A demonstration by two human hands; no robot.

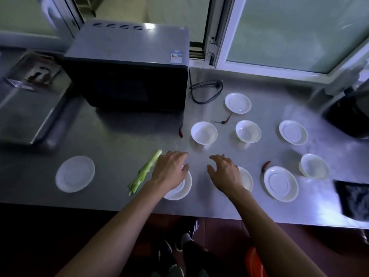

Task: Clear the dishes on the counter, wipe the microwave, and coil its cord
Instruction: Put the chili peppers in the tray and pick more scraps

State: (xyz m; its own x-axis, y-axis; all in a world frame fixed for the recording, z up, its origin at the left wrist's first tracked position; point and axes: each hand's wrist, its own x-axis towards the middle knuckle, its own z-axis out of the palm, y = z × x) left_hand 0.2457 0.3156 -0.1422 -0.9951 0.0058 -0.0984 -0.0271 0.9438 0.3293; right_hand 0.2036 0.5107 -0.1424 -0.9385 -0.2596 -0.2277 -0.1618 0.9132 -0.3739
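Several white plates and bowls are spread over the steel counter (119,140). My left hand (169,168) hovers open over a white plate (182,188) near the front edge. My right hand (224,170) hovers open, partly covering another plate (246,179). A white bowl (204,132) and a second bowl (248,130) stand just beyond my hands. The black microwave (127,62) stands at the back left. Its black cord (205,90) lies in a loose loop to its right.
A green celery stalk (144,171) lies left of my left hand. Red chillies (265,165) lie among the dishes. A steel tray (30,96) sits far left, a dark cloth (353,198) at the front right, a black appliance (351,114) at the right.
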